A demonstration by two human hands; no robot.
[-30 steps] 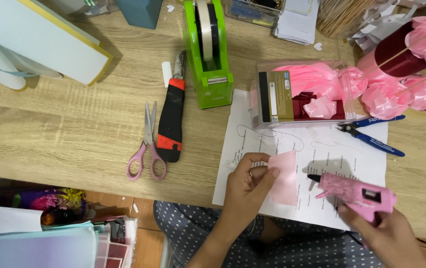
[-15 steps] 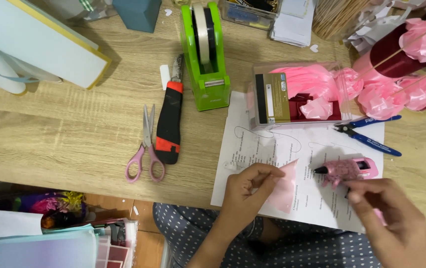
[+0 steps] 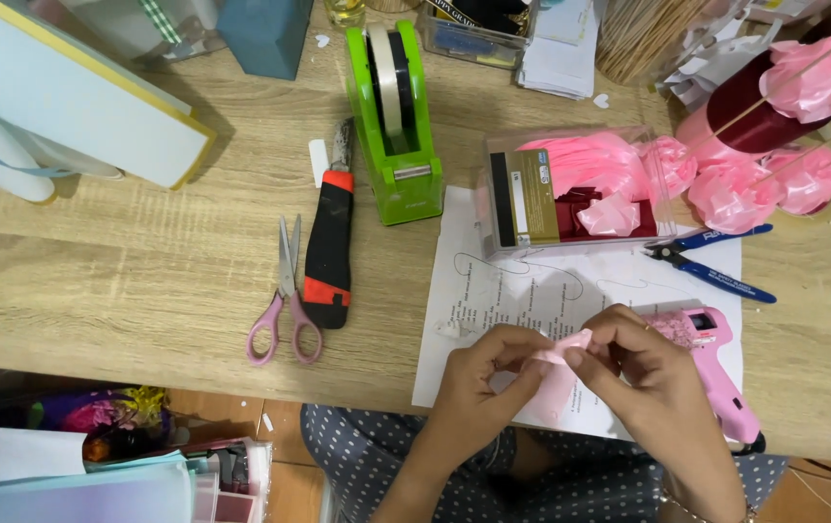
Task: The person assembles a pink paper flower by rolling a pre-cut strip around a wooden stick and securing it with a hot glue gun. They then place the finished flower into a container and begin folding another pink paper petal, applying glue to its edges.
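My left hand [image 3: 483, 373] and my right hand [image 3: 628, 368] meet over a white printed sheet [image 3: 493, 291] near the table's front edge. Both pinch a small pale pink strip of ribbon [image 3: 560, 373], folding its top edge between thumbs and fingers. A pink glue gun [image 3: 715, 368] lies on the sheet just right of my right hand, untouched.
A clear box of pink petals [image 3: 580, 194], blue-handled pliers [image 3: 715, 266], pink ribbon roses on sticks [image 3: 783, 145], a green tape dispenser [image 3: 391, 116], a red-and-black utility knife [image 3: 328, 242] and pink-handled scissors [image 3: 285, 300] lie on the wooden table [image 3: 125, 281]. Paper stock sits lower left.
My right hand set the glue gun down on the sheet and moved left to join my left hand on the pink ribbon strip.
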